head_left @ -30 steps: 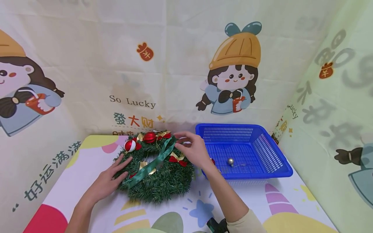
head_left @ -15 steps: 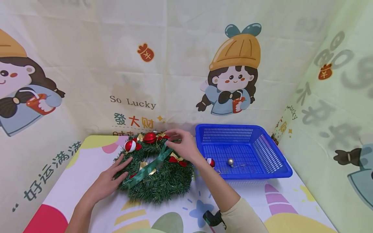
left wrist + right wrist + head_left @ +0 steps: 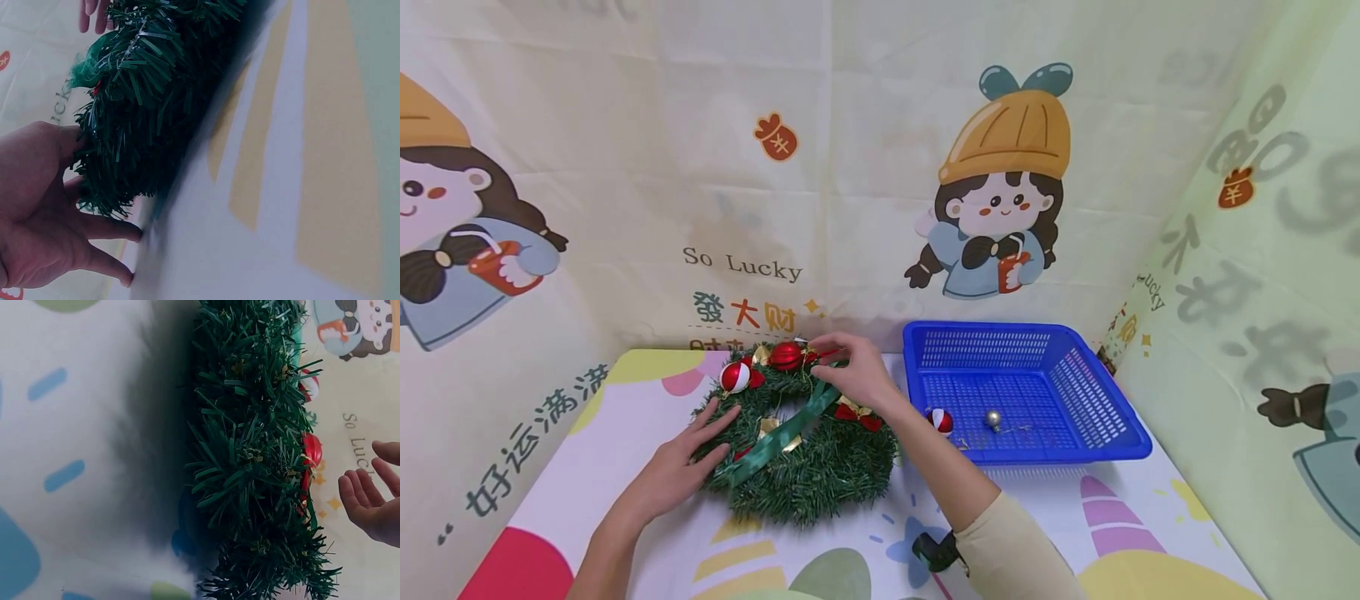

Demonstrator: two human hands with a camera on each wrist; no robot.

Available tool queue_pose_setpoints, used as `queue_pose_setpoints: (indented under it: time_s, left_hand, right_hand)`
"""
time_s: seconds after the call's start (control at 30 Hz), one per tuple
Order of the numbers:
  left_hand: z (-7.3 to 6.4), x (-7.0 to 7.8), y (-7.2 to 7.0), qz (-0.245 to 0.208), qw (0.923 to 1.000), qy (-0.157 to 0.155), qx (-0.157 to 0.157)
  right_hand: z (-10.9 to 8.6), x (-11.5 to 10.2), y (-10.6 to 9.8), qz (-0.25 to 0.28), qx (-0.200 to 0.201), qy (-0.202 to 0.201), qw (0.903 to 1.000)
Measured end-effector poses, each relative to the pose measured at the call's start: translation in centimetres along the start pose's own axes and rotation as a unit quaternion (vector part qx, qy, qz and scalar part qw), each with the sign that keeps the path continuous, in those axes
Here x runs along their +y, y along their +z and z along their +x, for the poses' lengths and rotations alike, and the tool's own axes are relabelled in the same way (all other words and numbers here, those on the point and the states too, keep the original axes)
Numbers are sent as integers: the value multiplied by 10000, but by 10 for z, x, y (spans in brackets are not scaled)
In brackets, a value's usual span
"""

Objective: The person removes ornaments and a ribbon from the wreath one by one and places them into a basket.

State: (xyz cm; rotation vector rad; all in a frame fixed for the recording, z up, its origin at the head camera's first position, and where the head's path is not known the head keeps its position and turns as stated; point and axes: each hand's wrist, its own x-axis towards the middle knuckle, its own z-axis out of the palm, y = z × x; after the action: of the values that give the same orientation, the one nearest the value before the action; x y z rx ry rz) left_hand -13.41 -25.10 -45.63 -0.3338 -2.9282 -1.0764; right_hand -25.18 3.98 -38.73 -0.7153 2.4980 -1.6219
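Observation:
A green wreath (image 3: 820,479) lies on the table in the head view, dressed with a red-and-white ball (image 3: 735,377), a red ball (image 3: 786,356) and gold-and-red bows (image 3: 857,413). A teal ribbon (image 3: 782,437) runs diagonally across it. My left hand (image 3: 681,467) rests at the wreath's left side, fingers spread; in the left wrist view two fingertips touch the tabletop. Above the ribbon's upper end hovers my right hand (image 3: 853,371), fingers loosely bent. In the right wrist view nothing shows between its thumb and fingers, and it stands apart from the wreath (image 3: 250,450).
Right of the wreath stands a blue plastic basket (image 3: 1120,417). It holds a small silver ball (image 3: 993,418) and a red-and-white ball (image 3: 940,421). A printed cloth backdrop (image 3: 865,167) rises behind the table. A black device (image 3: 936,552) sits by the right sleeve.
My right hand has moved left over the wreath, and the ribbon's upper end has shifted left too. The red-and-white ball in the basket is now uncovered. My left hand has stayed put.

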Motion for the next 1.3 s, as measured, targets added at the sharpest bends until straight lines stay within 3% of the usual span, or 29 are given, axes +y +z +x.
queue_pose_setpoints:
  time_s: [0.53, 0.83, 1.0, 1.3]
  left_hand:
    - [0, -2, 2, -18, 10000, 78, 46]
    - [-2, -3, 2, -45, 9999, 99, 70]
    - [-2, -2, 2, -59, 9999, 79, 45]
    - [-3, -1, 2, -52, 10000, 47, 39]
  right_hand:
    - [25, 6, 15, -135, -153, 485, 9986]
    - [37, 2, 21, -384, -274, 495, 9977]
    - [42, 0, 24, -666, -240, 536, 9960]
    - [51, 6, 28, -677, -132, 738, 9949]
